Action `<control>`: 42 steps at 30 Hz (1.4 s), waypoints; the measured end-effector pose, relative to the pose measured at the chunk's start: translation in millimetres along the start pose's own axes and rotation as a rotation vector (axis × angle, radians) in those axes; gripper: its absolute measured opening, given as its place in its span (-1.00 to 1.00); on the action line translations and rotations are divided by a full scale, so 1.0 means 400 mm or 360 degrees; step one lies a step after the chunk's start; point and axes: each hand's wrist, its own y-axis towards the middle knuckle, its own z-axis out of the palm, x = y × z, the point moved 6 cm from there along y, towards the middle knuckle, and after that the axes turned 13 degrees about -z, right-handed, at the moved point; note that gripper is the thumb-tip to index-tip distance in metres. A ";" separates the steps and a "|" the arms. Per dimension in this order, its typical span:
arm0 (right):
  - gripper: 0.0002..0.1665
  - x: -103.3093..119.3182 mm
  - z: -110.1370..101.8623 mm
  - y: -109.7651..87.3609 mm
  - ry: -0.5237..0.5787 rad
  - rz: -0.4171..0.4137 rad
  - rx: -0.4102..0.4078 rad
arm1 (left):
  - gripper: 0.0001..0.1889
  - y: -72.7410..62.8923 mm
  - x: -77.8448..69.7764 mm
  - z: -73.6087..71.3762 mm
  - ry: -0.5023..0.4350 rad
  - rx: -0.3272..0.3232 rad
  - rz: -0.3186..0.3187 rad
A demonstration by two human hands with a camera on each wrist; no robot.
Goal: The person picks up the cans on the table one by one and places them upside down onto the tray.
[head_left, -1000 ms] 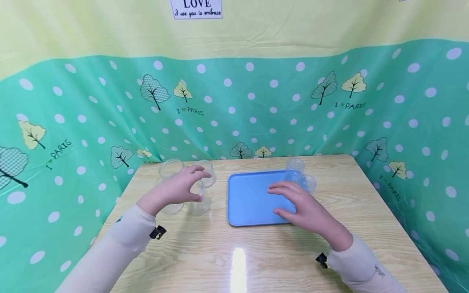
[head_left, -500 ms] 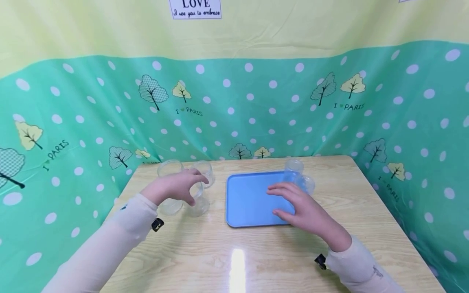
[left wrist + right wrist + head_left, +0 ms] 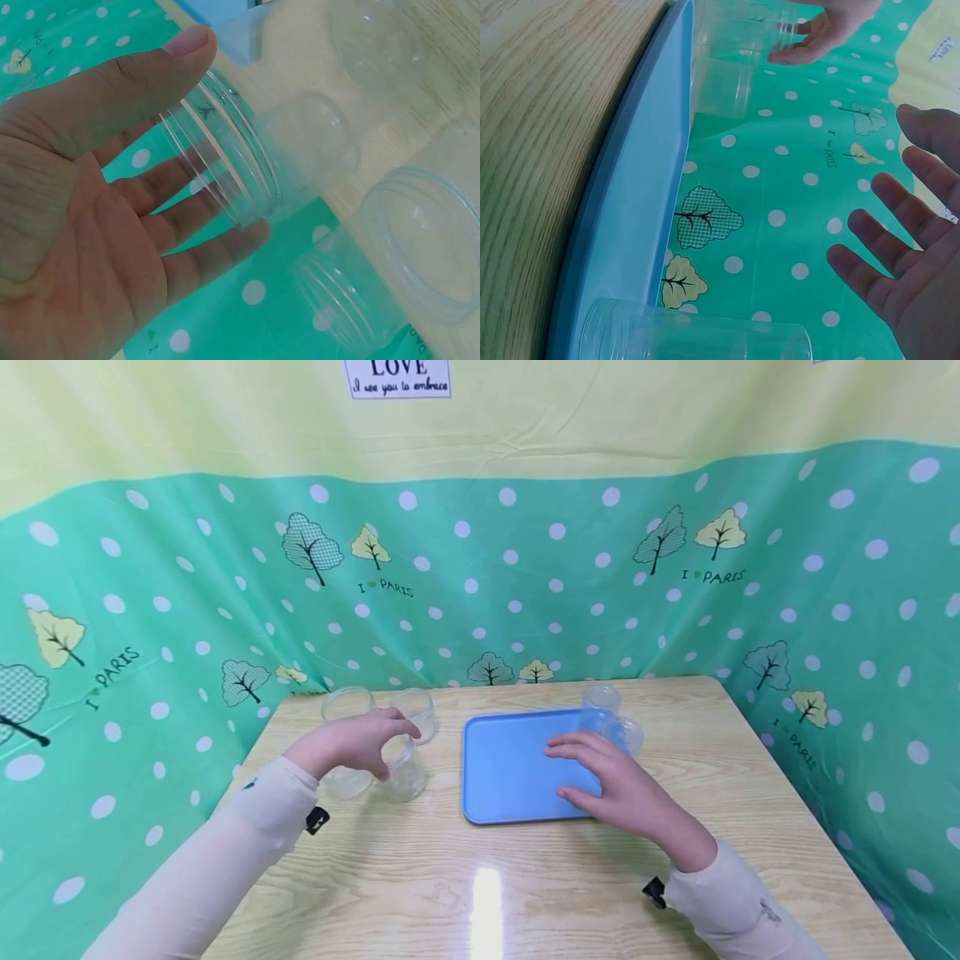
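Observation:
My left hand [image 3: 360, 743] reaches over a group of clear, wide-mouthed plastic jars at the table's left. Its thumb and fingers curl round the rim of the front right jar [image 3: 407, 777]; in the left wrist view that jar's threaded neck [image 3: 251, 161] sits between thumb and fingers. Another jar [image 3: 417, 706] stands behind it. My right hand [image 3: 618, 785] hovers over the right side of a blue tray [image 3: 517, 768], fingers spread and slightly bent, holding nothing. Two narrower clear jars [image 3: 628, 737] stand upright at the tray's back right, partly hidden by that hand.
More clear jars stand close to the left hand, including one [image 3: 348, 700] at the back left and one [image 3: 347, 783] partly behind the wrist. The wooden table [image 3: 420, 877] backs onto a green dotted cloth [image 3: 480, 585], which also hangs along both sides.
My left hand has drawn slightly left and down, and its thumb and fingers have come round the front right jar's rim. The right hand holds nearly the same place above the tray.

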 end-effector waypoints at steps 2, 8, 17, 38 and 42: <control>-0.39 -0.001 0.000 -0.001 -0.0009 -0.0002 -0.0002 | -0.20 0.002 0.000 -0.001 0.0000 0.0002 0.0003; -0.37 -0.008 0.000 -0.008 -0.0024 0.0022 0.0001 | -0.22 0.001 -0.003 -0.004 -0.0005 0.0007 0.0042; -0.36 -0.006 -0.008 -0.009 -0.0025 0.0028 -0.0016 | -0.23 -0.034 0.007 -0.039 -0.0127 -0.0086 0.0127; -0.32 0.002 -0.032 -0.006 -0.0066 0.0003 -0.0105 | -0.20 -0.168 -0.013 -0.039 -0.0533 -0.0637 0.0367; -0.31 0.001 -0.034 -0.003 -0.0056 0.0004 -0.0108 | -0.20 -0.184 -0.020 -0.028 -0.0629 -0.0784 0.0506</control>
